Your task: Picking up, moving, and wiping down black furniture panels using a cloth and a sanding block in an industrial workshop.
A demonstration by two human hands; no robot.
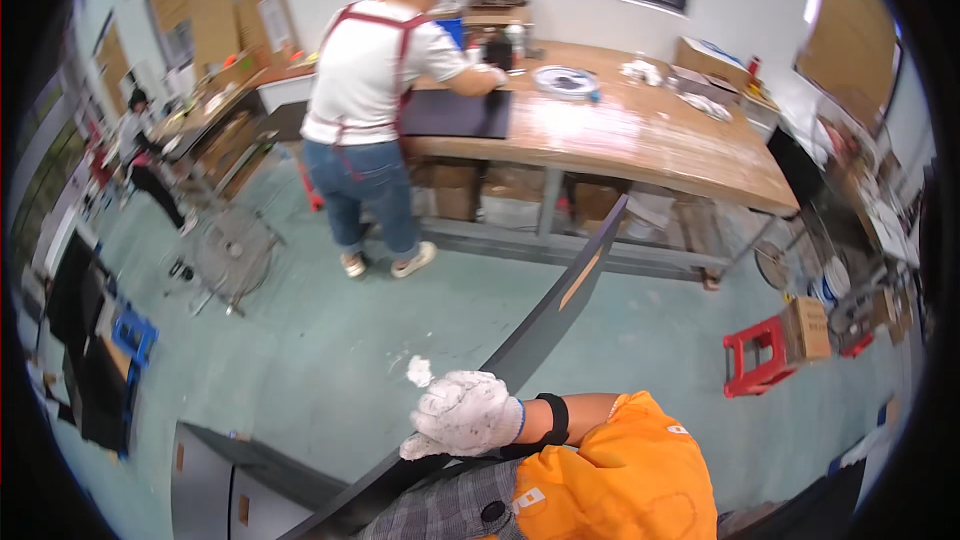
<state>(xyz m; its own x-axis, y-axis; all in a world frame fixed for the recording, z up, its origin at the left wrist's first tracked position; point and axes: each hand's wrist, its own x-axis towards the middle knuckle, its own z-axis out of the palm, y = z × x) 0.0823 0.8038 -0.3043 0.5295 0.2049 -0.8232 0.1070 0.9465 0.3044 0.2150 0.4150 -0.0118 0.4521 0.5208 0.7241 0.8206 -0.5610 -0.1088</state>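
My right hand (465,414), in a white knit glove, is closed over the edge of a long dark grey board (545,325). The board is tilted on edge and runs from the lower left up to the right across the floor. A tan patch shows near its far end. The orange sleeve (630,475) and a black wristband sit on my right arm. My left hand does not show. Beside the board's near end, at the lower left, stand more dark grey panels (265,505) with small tan patches.
Ahead, a person (365,100) in a white shirt bends over a dark panel (455,113) on a long wooden table (640,145). A standing fan (235,252) is to the left, with a blue stool (135,335) beyond. A red stool (757,355) and carton (805,328) stand right.
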